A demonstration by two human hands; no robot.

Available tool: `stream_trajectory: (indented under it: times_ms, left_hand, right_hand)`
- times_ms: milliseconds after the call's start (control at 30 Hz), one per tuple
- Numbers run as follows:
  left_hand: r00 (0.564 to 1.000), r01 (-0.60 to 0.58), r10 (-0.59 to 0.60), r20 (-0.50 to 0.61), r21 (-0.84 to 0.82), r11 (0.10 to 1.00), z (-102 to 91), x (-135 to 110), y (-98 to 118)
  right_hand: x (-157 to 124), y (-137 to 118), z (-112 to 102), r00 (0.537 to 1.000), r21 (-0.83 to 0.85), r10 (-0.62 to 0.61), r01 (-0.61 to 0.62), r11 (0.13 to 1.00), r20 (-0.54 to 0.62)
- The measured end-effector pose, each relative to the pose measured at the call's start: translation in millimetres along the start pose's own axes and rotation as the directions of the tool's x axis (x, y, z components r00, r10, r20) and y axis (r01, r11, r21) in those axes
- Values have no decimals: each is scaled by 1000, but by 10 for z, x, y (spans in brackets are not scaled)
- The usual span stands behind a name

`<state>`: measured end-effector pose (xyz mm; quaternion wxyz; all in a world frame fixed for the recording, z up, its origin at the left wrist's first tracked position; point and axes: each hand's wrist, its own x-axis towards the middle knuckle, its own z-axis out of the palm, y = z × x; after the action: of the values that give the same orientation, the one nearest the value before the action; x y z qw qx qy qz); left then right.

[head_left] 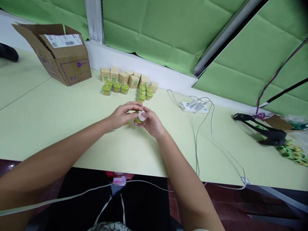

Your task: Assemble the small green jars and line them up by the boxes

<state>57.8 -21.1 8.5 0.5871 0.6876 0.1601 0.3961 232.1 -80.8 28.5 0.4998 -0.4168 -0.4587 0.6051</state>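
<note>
My right hand (154,123) is wrapped round a small green piece with a white rounded face (141,116), its thumb lying on the white part. From the other side my left hand (122,115) closes on the same piece, thumb and fingers against its edge. The piece is held just above the table, partly hidden by fingers, and I cannot tell its exact kind. Under my left hand a small yellow ring-like bit (127,123) shows on the tabletop. Beyond the hands stand small clear containers with green lids and loops, in a left group (116,87) and a right group (142,95).
Several small kraft boxes (124,77) line the wall behind the containers. An open cardboard carton (72,64) stands at the back left. To the right are a white power strip (194,107) with cables, a black stand-like object (271,134) and a pile of green-yellow pieces (292,152).
</note>
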Motion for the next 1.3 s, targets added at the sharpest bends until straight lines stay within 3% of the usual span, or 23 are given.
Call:
stream_trajectory:
  times_ms: [167,300,533,967,1300]
  left_hand:
    - [995,-49,53,-84,52,997,-27,19,-11]
    - [980,-104,140,-143,235,966,-3,-23,36]
    - [972,-187,233,-42,467,864,-13,-61,105]
    - [949,-303,298,99,539,786,-43,-45,107]
    - [968,-243,242,71,523,817,-58,-73,108]
  right_hand:
    - [-6,-9,4,999,38,10,-9,999,-45]
    - [-31,-45,1,998,46,34,-32,998,-59]
    - [-42,-33,32,999,-40,41,-42,998,-19]
    - [-51,55,65,999,-147,9,-14,989,-32]
    - [-46,48,36,1000,-136,7,-8,991,-4]
